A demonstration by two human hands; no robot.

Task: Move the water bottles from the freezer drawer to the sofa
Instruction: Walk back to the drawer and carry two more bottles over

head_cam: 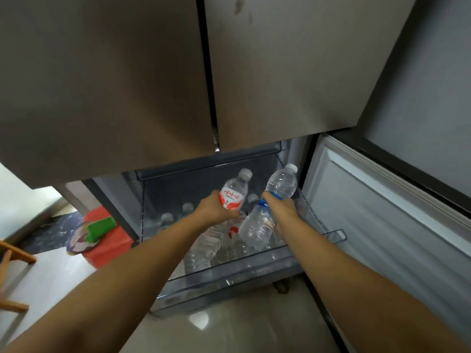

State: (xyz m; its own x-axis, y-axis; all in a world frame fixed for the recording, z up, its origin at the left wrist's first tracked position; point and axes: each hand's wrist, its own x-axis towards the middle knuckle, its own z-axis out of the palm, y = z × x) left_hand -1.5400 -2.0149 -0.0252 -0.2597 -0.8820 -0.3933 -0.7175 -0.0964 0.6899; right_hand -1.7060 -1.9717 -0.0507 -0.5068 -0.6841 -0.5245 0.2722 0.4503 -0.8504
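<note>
each hand [214, 208] [284, 208] grips a bottle [233, 193] [270, 210] over the drawer [229, 281]

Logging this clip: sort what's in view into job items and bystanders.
Job:
red-label bottle, in left hand
blue-label bottle, in right hand
freezer drawer
bottles in drawer

Bystanders:
red stool
green block
wooden frame

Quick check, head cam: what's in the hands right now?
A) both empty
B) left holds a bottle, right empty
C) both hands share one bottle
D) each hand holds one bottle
D: the left hand grips the red-label bottle, and the right hand grips the blue-label bottle, above the freezer drawer.
</note>
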